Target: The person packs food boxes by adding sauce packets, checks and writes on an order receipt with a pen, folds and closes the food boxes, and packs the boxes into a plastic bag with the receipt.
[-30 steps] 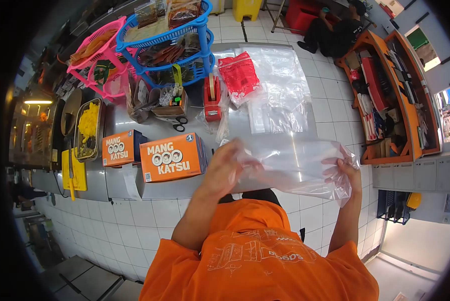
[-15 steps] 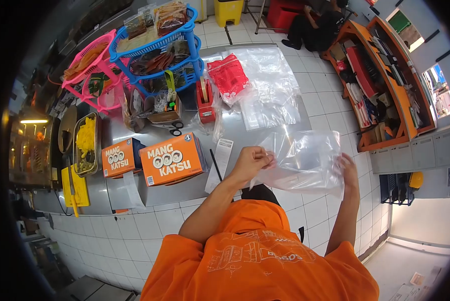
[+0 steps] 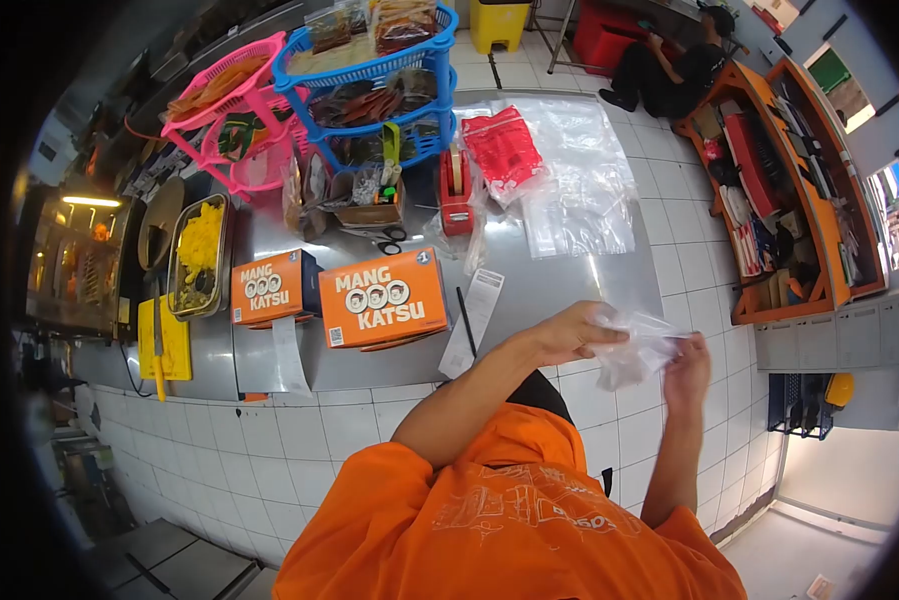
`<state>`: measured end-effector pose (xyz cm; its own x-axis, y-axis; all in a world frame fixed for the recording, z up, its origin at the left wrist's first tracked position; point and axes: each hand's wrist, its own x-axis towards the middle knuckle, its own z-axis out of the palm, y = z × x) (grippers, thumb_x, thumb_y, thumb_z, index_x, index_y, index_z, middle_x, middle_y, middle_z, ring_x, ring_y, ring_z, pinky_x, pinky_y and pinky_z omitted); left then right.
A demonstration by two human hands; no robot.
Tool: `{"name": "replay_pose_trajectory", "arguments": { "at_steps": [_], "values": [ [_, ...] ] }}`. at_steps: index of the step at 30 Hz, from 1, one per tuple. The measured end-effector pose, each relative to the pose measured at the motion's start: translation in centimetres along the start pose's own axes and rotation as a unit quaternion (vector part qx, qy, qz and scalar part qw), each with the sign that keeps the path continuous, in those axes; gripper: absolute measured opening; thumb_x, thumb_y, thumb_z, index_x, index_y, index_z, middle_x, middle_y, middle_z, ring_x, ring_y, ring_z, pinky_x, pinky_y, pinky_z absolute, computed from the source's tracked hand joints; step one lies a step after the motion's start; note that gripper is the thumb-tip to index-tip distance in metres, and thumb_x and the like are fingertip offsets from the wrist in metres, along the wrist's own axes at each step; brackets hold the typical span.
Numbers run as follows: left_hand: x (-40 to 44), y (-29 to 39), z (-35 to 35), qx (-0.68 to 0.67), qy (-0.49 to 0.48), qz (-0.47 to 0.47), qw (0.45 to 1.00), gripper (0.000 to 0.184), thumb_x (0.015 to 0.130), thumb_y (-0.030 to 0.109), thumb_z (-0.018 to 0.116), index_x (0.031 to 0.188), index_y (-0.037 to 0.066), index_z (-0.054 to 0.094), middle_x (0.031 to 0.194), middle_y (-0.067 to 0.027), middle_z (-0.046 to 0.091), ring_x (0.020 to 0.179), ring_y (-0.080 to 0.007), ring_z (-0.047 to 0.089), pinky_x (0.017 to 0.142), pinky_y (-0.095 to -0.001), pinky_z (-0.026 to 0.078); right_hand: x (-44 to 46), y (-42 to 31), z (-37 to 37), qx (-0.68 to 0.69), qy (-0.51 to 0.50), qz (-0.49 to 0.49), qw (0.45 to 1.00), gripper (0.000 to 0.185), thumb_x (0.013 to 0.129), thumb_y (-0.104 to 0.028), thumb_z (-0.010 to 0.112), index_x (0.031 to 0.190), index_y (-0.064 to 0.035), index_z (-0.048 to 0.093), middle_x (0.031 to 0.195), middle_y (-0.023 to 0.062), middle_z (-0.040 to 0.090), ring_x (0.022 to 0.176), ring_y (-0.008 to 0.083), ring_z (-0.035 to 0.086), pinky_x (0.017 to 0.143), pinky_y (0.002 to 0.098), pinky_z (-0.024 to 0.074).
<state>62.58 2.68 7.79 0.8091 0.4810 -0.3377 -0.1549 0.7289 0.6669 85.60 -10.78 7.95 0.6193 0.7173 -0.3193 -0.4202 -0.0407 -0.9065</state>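
Note:
A clear plastic bag (image 3: 631, 362) is gathered between my two hands, in front of my body and past the table's near edge. My left hand (image 3: 581, 335) grips its left side with the fingers closed. On the other side, my right hand (image 3: 686, 370) pinches the bag's right edge, fingertips pressed together. The bag looks crumpled and narrow, and its opening cannot be made out. To the left of my left hand, a printed paper slip (image 3: 477, 315) and a black pen-like stick (image 3: 466, 320) lie on the steel table (image 3: 549, 280).
Two orange boxes (image 3: 384, 303) (image 3: 269, 290) stand on the table. Behind them are scissors (image 3: 387, 238), a red tape dispenser (image 3: 456, 195), a red packet (image 3: 504, 148), flat clear bags (image 3: 584, 190) and blue baskets (image 3: 369, 90). A person (image 3: 669, 70) sits at the far right near orange shelves (image 3: 769, 190).
The bag was spread wide between my hands and is now bunched up small. My left hand has moved right, nearer my right hand. The whole view has shifted slightly.

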Motion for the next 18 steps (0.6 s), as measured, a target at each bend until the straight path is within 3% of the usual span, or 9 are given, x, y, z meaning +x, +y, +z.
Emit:
{"name": "replay_pose_trajectory", "arguments": {
  "at_steps": [3,6,7,9,11,14,15,16,18],
  "values": [
    [1.3,-1.6,-2.1,0.256,0.066,0.083,0.961,0.023,0.088,0.011,0.083,0.099,0.006,0.063,0.083,-0.0010,0.067,0.073,-0.0110,0.060,0.060,-0.0286,0.040,-1.0,-3.1,0.8,0.127,0.080,0.000,0.989,0.013,0.098,0.003,0.057,0.092,-0.0085,0.056,0.077,0.0010,0.056,0.069,0.0088,0.054,0.059,0.0269,0.0439],
    [1.6,1.4,-2.5,0.252,0.128,0.118,0.952,0.022,0.086,0.005,0.081,0.097,0.004,0.062,0.069,-0.0022,0.062,0.069,-0.0119,0.059,0.057,-0.0313,0.040,-3.9,-8.5,1.8,-0.044,-0.142,0.056,0.987,0.007,0.096,0.000,0.059,0.099,-0.0053,0.057,0.073,-0.0030,0.056,0.061,0.0067,0.050,0.056,0.0233,0.0393],
    [1.4,2.1,-2.5,0.327,0.180,0.163,0.913,0.022,0.085,0.005,0.081,0.096,0.003,0.062,0.066,-0.0032,0.060,0.067,-0.0129,0.059,0.057,-0.0322,0.040,-4.5,-9.9,2.0,-0.216,-0.164,0.010,0.962,0.007,0.095,0.001,0.059,0.098,-0.0054,0.056,0.071,-0.0041,0.054,0.058,0.0054,0.046,0.054,0.0226,0.0352],
    [0.8,3.0,-3.1,0.459,0.279,0.247,0.806,0.021,0.085,0.004,0.080,0.096,0.002,0.061,0.060,-0.0052,0.056,0.063,-0.0147,0.058,0.056,-0.0339,0.040,-5.0,-12.0,1.8,-0.536,-0.191,-0.078,0.818,0.009,0.093,0.002,0.059,0.097,-0.0056,0.056,0.067,-0.0062,0.049,0.053,0.0029,0.038,0.048,0.0211,0.0271],
    [0.7,4.6,-5.5,0.434,0.360,0.203,0.801,0.026,0.084,0.006,0.080,0.101,0.003,0.061,0.059,-0.0088,0.054,0.062,-0.0221,0.060,0.059,-0.0392,0.044,-3.8,-13.7,0.5,-0.397,0.032,-0.194,0.896,0.014,0.092,0.005,0.058,0.098,-0.0081,0.057,0.069,-0.0057,0.051,0.057,0.0012,0.039,0.049,0.0200,0.0291],
    [1.2,4.6,-3.4,0.567,0.411,0.262,0.664,0.041,0.081,0.010,0.082,0.115,0.006,0.058,0.066,-0.0070,0.061,0.067,-0.0287,0.065,0.065,-0.0439,0.048,-0.2,-12.6,1.3,-0.217,0.129,-0.302,0.919,0.011,0.093,0.002,0.058,0.097,-0.0083,0.057,0.073,-0.0037,0.052,0.060,0.0027,0.042,0.051,0.0220,0.0329],
    [1.2,5.1,-1.9,0.614,0.419,0.325,0.584,0.047,0.081,0.012,0.083,0.119,0.006,0.056,0.068,-0.0078,0.062,0.069,-0.0307,0.066,0.067,-0.0447,0.049,1.4,-11.5,1.8,-0.254,0.109,-0.367,0.888,0.010,0.095,-0.001,0.058,0.104,-0.0047,0.060,0.076,-0.0021,0.055,0.063,0.0040,0.045,0.056,0.0219,0.0367],
    [0.9,6.1,-0.3,0.654,0.423,0.385,0.495,0.052,0.080,0.013,0.083,0.123,0.007,0.053,0.070,-0.0087,0.064,0.071,-0.0328,0.066,0.068,-0.0455,0.050,2.6,-10.1,1.6,-0.270,0.107,-0.337,0.896,0.018,0.096,-0.003,0.057,0.113,-0.0004,0.062,0.079,0.0000,0.055,0.065,0.0073,0.048,0.062,0.0237,0.0416],
    [1.7,5.6,2.2,0.680,0.334,0.408,0.508,0.061,0.080,0.018,0.084,0.128,0.006,0.050,0.077,-0.0136,0.068,0.078,-0.0384,0.068,0.073,-0.0485,0.051,1.5,-11.5,5.4,-0.443,0.004,-0.245,0.863,0.017,0.095,-0.003,0.061,0.111,0.0011,0.060,0.081,0.0077,0.061,0.071,0.0135,0.055,0.065,0.0301,0.0429]
  ]
}}
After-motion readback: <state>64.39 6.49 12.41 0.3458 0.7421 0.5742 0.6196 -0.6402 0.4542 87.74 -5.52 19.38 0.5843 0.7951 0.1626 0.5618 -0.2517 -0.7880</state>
